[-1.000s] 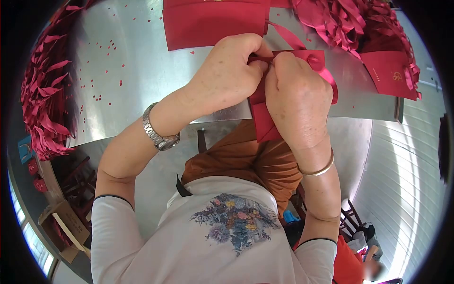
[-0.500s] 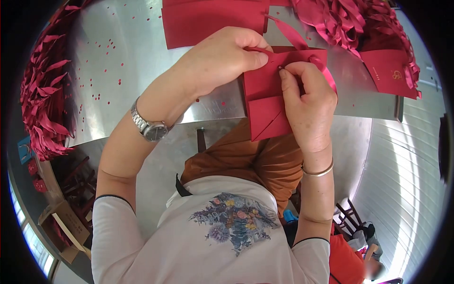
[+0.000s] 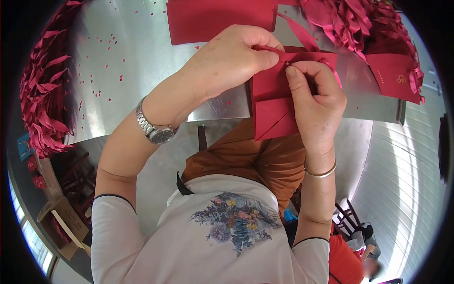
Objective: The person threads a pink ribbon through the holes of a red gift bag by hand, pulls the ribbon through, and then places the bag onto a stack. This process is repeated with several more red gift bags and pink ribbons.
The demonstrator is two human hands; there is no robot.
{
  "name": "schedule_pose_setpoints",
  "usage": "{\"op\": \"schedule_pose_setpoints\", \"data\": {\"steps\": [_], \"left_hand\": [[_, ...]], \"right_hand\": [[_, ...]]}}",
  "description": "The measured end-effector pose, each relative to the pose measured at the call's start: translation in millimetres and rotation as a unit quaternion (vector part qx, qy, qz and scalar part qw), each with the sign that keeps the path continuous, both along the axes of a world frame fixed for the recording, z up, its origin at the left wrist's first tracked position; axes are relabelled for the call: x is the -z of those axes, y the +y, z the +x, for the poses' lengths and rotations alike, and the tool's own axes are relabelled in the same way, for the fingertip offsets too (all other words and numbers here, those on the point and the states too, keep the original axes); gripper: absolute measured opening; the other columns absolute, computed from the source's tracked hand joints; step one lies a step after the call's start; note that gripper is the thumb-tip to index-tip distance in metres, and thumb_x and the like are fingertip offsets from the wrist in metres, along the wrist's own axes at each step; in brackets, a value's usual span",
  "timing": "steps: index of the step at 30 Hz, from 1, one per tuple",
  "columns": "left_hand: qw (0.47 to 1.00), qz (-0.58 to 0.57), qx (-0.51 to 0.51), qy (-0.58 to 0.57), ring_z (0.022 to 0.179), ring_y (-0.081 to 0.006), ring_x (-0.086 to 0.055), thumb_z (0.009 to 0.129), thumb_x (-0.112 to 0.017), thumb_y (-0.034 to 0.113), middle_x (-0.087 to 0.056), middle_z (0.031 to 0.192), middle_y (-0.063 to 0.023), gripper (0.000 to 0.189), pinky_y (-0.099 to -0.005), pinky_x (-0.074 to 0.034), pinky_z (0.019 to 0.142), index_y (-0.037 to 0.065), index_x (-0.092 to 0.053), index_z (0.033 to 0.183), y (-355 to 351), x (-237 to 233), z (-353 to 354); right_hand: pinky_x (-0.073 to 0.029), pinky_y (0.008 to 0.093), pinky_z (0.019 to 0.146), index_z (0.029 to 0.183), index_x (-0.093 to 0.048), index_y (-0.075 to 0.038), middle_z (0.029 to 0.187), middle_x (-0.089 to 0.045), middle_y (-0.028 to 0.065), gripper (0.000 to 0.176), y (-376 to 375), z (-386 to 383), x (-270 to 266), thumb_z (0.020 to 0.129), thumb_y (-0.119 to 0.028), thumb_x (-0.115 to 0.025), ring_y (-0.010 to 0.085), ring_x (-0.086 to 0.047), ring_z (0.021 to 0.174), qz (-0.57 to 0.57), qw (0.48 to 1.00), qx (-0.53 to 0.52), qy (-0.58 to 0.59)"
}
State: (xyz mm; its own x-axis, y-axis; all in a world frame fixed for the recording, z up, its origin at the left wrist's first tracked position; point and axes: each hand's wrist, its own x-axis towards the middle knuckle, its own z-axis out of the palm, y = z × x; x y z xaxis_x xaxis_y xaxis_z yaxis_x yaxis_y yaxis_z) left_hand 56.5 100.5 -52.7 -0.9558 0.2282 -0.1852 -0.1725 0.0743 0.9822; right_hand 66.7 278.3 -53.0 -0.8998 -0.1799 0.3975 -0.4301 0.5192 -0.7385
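Observation:
A small red paper bag (image 3: 274, 116), folded flat with its bottom flap showing, is held over the front edge of the metal table. My left hand (image 3: 243, 54) pinches the bag's top edge between thumb and fingers. In my right hand (image 3: 319, 97), thumb and index finger close on the tip of a red ribbon at the bag's face, just below the rim. The ribbon (image 3: 302, 33) loops up behind the bag's top and comes down on its right side. My fingers partly hide the ribbon's tip.
Red paper sheets or bags (image 3: 220, 21) lie at the back of the metal table (image 3: 156, 61). Bunched red ribbons hang at the left (image 3: 47, 94) and back right (image 3: 340, 21), beside a printed red bag (image 3: 395, 75). Small red dots are scattered about. Another person (image 3: 345, 260) is behind, lower right.
Both hands and the bag have shifted slightly to the right. A bit more of the dark red ribbon tip shows at my right fingertips.

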Motion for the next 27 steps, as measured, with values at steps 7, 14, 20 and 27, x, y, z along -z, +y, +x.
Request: {"op": "schedule_pose_setpoints", "data": {"steps": [7, 14, 20, 27], "left_hand": [[1.0, -0.016, -0.007, 0.021, 0.087, -0.0073, -0.055, 0.088, -0.063, 0.008, -0.063, 0.092, -0.0009, 0.019, -0.0225, -0.044, 0.078, -0.002, -0.065, 0.104, 1, -4, 2], [0.995, -0.072, -0.01, 0.069, 0.08, -0.0063, -0.055, 0.087, -0.062, 0.005, -0.064, 0.085, -0.0001, 0.013, -0.0233, -0.046, 0.072, -0.001, -0.065, 0.098, 5, 0, 4], [0.953, -0.166, -0.038, 0.25, 0.074, -0.0159, -0.062, 0.084, -0.062, 0.0, -0.067, 0.082, -0.0098, 0.01, -0.0281, -0.049, 0.069, -0.002, -0.064, 0.093, 13, 11, 8], [0.95, -0.165, -0.053, 0.258, 0.076, -0.0186, -0.064, 0.083, -0.062, -0.001, -0.067, 0.083, -0.011, 0.011, -0.0287, -0.05, 0.07, -0.002, -0.064, 0.094, 13, 10, 8]], "right_hand": [[-0.05, 0.0254, 0.062, 0.084, -0.066, -0.003, 0.073, -0.066, 0.0058, 0.006, -2, 0, -1, 0.081, -0.003, -0.071, 0.0129, -0.061, 0.065, 0.003, 1.0, 0.003, -0.007], [-0.049, 0.0285, 0.056, 0.081, -0.066, -0.004, 0.072, -0.066, 0.0076, 0.004, -8, 3, -11, 0.079, -0.005, -0.07, 0.0172, -0.061, 0.059, 0.024, 0.997, 0.036, -0.06], [-0.049, 0.0378, 0.052, 0.073, -0.058, -0.004, 0.067, -0.062, 0.0099, 0.01, -14, -2, -15, 0.079, -0.009, -0.064, 0.0301, -0.061, 0.057, 0.221, 0.972, 0.03, 0.067], [-0.051, 0.0407, 0.055, 0.073, -0.059, -0.002, 0.067, -0.062, 0.0134, 0.011, -18, -9, -18, 0.08, -0.011, -0.06, 0.0326, -0.062, 0.059, 0.26, 0.964, 0.021, 0.044]]}}
